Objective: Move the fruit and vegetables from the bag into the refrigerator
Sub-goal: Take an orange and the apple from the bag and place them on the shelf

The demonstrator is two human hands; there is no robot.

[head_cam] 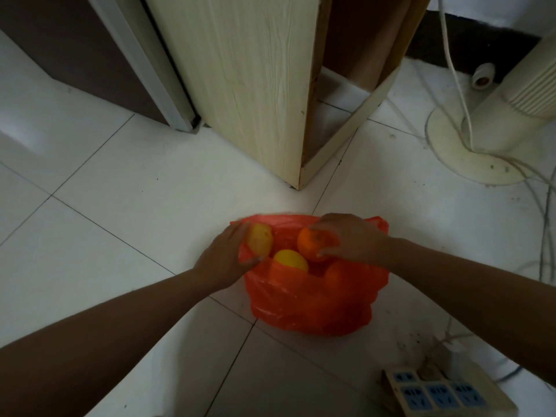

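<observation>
- Head view, the task's things: a red plastic bag [307, 305] sits on the tiled floor [135, 182] with its mouth open upward, so the fruit inside can be reached from above.
- The left hand [225, 257] is at the bag's left rim, fingers and thumb curled round a pale yellow fruit [259, 239]. It is held at the mouth of the bag, apparently on its way out.
- The right hand [352, 236] reaches in from the far right side and grips an orange [314, 242] from above, fingertips wrapped over it. One fruit per hand probably saves a trip.
- Inside the bag, between the two held fruits, lies a bright yellow fruit [291, 260]. A second orange [337, 276] sits lower, partly behind the plastic. More may lie beneath, but that is hidden.
- So the task looks to be at an early stage: there is fruit in the bag and none seen stored.
- Surroundings: a pale wooden cabinet [240, 70] stands just beyond the bag. A dark unit with light trim [120, 55] at upper left may be the refrigerator, though I cannot tell.
- A fan base [469, 145] with trailing cords is to the right, and a power strip [442, 392] lies near the bag's right side. Both are worth avoiding when rising with full hands.
</observation>
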